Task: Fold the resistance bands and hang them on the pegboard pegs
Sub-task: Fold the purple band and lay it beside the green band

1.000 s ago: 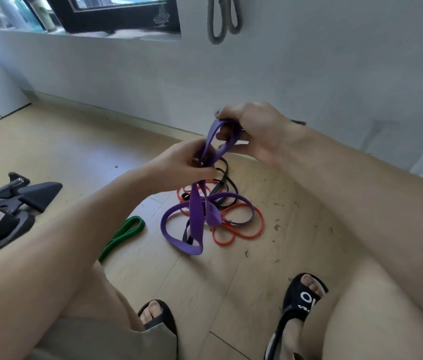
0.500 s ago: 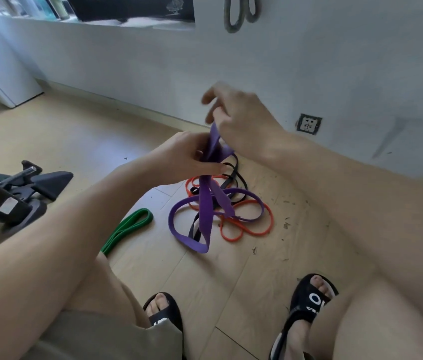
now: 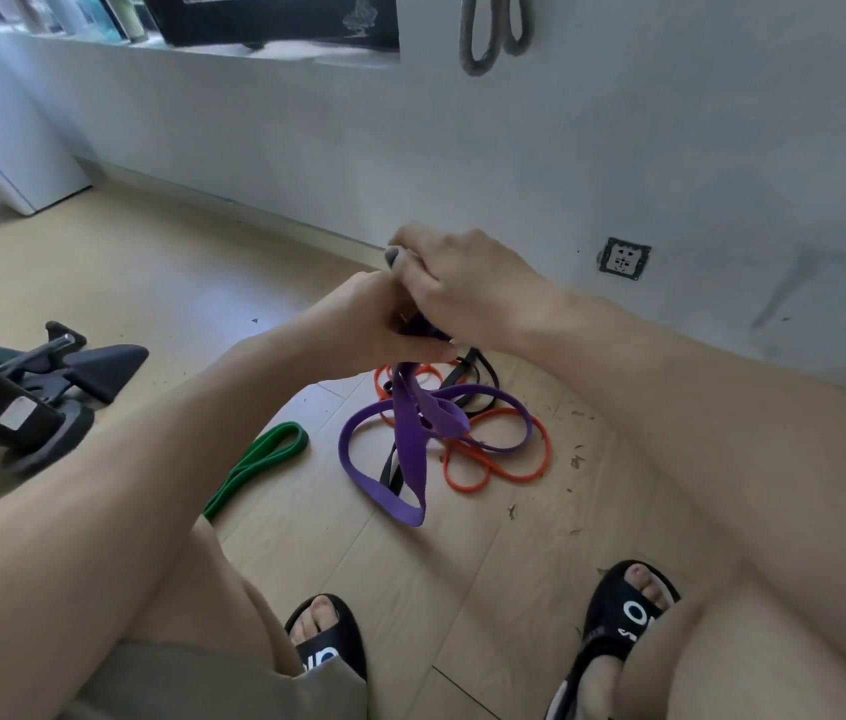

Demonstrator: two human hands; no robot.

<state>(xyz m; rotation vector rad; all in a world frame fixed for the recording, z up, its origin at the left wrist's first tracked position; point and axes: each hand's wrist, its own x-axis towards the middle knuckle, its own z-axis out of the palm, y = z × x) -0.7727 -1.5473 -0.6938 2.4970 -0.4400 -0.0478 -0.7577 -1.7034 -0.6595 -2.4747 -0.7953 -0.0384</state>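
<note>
A purple resistance band (image 3: 409, 439) hangs from my two hands, and its lower loops rest on the wood floor. My left hand (image 3: 364, 324) grips the band's upper part. My right hand (image 3: 454, 283) is closed over the same bunched top, pressed against the left hand. Under the purple loops lie an orange band (image 3: 493, 459) and a black band (image 3: 478, 376), tangled together. A green band (image 3: 260, 459) lies folded on the floor to the left. A grey band (image 3: 483, 33) hangs on the white wall at the top. No pegboard is visible.
Black exercise equipment (image 3: 31, 392) stands on the floor at the left. A wall socket (image 3: 623, 259) sits low on the wall to the right. My feet in black sandals (image 3: 618, 615) are at the bottom. A white cabinet (image 3: 5, 148) is at far left.
My right hand let go of the purple loop, lifted with fingers spread, then came down and closed over the bunched top beside my left hand. The view shifted slightly.
</note>
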